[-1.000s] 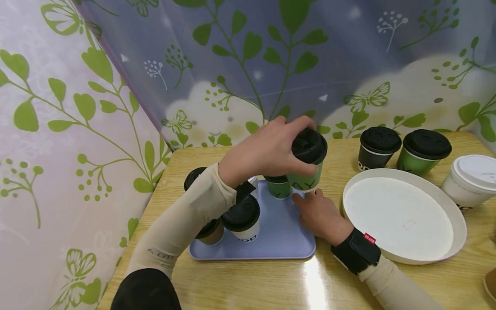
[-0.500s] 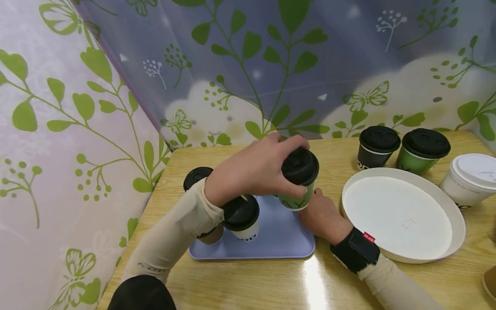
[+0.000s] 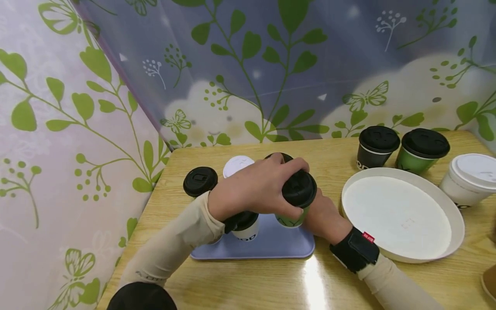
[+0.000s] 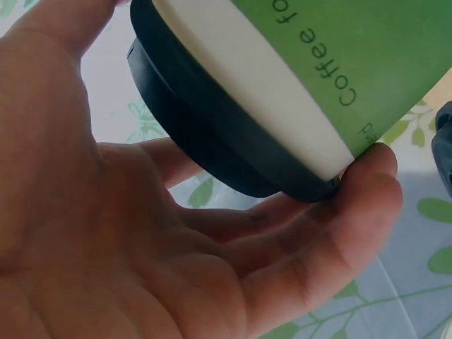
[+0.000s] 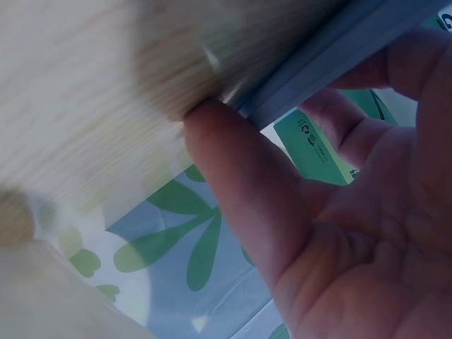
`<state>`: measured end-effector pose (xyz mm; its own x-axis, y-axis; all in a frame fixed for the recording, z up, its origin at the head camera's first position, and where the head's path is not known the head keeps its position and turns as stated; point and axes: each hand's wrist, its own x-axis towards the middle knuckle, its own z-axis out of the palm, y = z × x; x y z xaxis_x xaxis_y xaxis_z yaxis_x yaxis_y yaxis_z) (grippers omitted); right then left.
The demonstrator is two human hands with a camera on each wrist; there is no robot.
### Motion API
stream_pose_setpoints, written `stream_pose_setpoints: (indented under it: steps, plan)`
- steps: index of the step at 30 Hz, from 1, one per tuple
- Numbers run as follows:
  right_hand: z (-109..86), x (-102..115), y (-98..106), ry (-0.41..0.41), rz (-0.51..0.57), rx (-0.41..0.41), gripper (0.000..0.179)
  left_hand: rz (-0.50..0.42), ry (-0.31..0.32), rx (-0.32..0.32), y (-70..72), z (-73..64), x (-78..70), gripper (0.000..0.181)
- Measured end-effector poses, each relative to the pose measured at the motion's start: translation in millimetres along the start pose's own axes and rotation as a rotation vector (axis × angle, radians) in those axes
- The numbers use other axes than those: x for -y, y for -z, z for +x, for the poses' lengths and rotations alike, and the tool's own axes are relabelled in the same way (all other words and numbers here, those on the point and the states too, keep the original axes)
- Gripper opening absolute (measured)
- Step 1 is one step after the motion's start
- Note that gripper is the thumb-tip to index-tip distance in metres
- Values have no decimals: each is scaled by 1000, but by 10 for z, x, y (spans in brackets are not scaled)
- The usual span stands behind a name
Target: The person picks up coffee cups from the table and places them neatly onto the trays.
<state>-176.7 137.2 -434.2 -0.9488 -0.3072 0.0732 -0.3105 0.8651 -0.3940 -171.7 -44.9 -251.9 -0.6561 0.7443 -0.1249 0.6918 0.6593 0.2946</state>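
Observation:
My left hand (image 3: pixel 257 185) grips a green paper coffee cup (image 3: pixel 295 218) by its black lid, low over the front right part of the purple tray (image 3: pixel 271 250). In the left wrist view the thumb and fingers spread around the lid of that cup (image 4: pixel 367 63). My right hand (image 3: pixel 325 215), partly hidden behind the cup, holds the tray's right rim, with a finger (image 5: pixel 240 176) against its outer side. A white cup with a black lid (image 3: pixel 246 233), a white-lidded cup (image 3: pixel 237 165) and other black-lidded cups stand on the tray, partly hidden by the left arm.
Right of the tray lies a round white shallow dish (image 3: pixel 403 215). Behind it stand a dark cup (image 3: pixel 376 150) and a green cup (image 3: pixel 420 150), with a white cup (image 3: pixel 469 183) beside it. A brown cup (image 3: pixel 490 282) shows at the right edge. Patterned cloth backs the table.
My left hand has brought the green cup down and toward me, from above the tray's back right to its front right. The right hand has stayed at the tray's rim.

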Motion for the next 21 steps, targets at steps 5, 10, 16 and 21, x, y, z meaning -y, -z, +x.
stream_pose_setpoints:
  steps: [5, 10, 16, 21]
  plan:
    - [-7, -11, 1, 5, -17, 2, 38, 11, -6, 7, -72, 5, 0, 69]
    - [-29, -19, 5, 46, -35, -25, 31, 30, 12, 22, -150, 7, 5, 68]
    - [-52, -17, -3, 107, -77, -84, 40, 15, 17, 39, -253, 12, 38, 67]
    - [-53, -13, -21, 121, -116, -118, 47, -1, 0, 38, -314, 17, 76, 68]
